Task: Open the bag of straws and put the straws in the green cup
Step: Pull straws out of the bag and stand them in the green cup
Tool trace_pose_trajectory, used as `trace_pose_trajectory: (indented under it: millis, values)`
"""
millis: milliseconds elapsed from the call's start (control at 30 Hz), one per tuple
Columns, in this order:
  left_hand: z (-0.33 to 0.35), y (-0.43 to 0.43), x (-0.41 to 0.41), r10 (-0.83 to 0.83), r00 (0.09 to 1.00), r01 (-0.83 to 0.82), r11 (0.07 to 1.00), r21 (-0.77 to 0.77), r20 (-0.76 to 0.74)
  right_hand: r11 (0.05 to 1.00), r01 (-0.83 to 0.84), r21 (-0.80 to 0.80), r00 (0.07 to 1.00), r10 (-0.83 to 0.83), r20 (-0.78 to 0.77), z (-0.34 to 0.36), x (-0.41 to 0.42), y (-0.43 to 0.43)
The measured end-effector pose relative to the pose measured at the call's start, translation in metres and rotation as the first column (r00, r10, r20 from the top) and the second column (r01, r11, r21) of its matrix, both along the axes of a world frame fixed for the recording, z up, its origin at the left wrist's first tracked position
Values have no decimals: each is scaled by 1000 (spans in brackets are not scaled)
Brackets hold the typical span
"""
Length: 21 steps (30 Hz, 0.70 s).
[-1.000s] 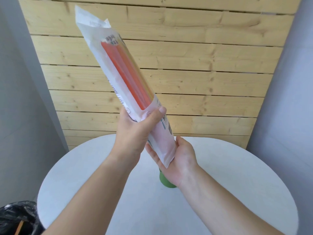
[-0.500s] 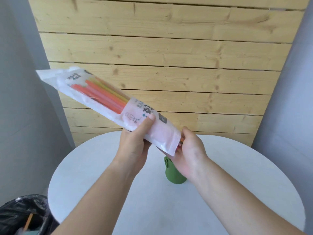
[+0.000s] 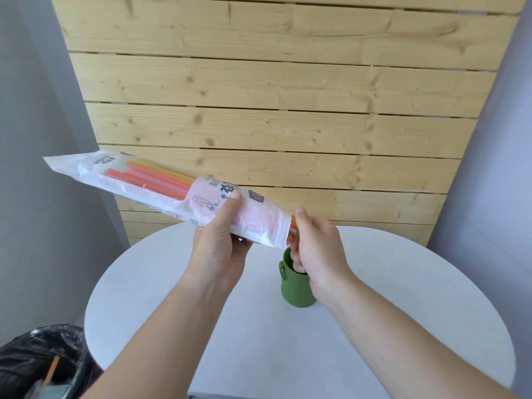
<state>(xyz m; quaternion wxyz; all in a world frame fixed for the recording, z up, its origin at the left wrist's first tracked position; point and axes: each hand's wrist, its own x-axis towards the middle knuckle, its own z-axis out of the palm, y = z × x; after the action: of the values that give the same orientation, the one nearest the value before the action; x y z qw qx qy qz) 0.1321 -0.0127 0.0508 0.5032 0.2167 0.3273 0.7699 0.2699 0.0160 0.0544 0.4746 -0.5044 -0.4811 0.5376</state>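
Note:
A long white and pink bag of straws [image 3: 121, 180] lies nearly level in the air, its open end at the right above the green cup [image 3: 296, 289]. Orange, pink and yellow straws [image 3: 155, 178] show through its clear window. My left hand [image 3: 218, 237] grips the bag from below near its open end, thumb on top. My right hand [image 3: 315, 243] pinches the straw tips [image 3: 292, 224] that stick out of the mouth. The green cup stands on the round white table [image 3: 403, 298], partly hidden by my right hand.
A wall of pale wooden planks [image 3: 288, 110] rises behind the table. A bin lined with a black bag [image 3: 43, 361] stands on the floor at the lower left, next to the table's edge. Grey walls close in on both sides.
The bag has tipped from steeply upright to nearly level, closed end to the left. My right hand moved from under the bag's lower end to the straw tips at its mouth.

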Motion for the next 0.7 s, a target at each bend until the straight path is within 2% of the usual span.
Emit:
trace_pose_trajectory:
  millis: [200, 400, 700]
  values:
    - [2, -2, 2, 30, 997, -26, 999, -45, 76, 997, 27, 65, 999, -25, -36, -2, 4, 3]
    - [4, -4, 1, 30, 987, -21, 998, -59, 159, 998, 49, 31, 992, -45, -121, -3, 6, 5]
    - [1, -1, -8, 50, 978, -36, 997, -75, 204, 991, 85, 99, 989, -72, -127, -4, 9, 12]
